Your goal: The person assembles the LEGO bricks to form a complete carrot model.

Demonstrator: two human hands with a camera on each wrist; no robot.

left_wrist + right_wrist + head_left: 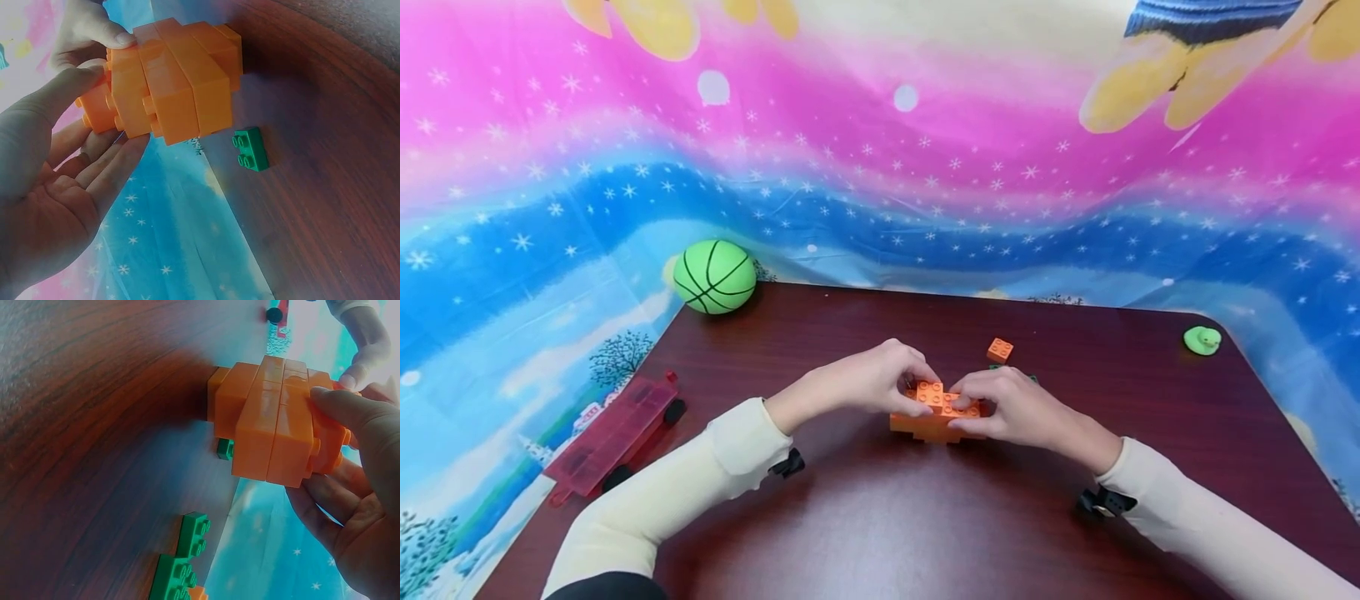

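Observation:
A stacked block of orange toy building bricks (931, 428) stands on the table, stepped and narrower toward its bottom. My left hand (883, 379) pinches a small orange brick (99, 107) at the top left of the stack between thumb and fingers. On the other side, my right hand (1015, 404) holds the upper layer, thumb on the near face and fingers (325, 506) behind. Studs show on the top bricks. Both hands cover parts of the stack.
Behind the stack lie green bricks (192, 534) and a loose orange brick (999, 350). A green ball (715, 277) sits at the back left corner, a green rubber duck (1202, 340) at the back right. A translucent red toy vehicle (613, 437) is along the left edge.

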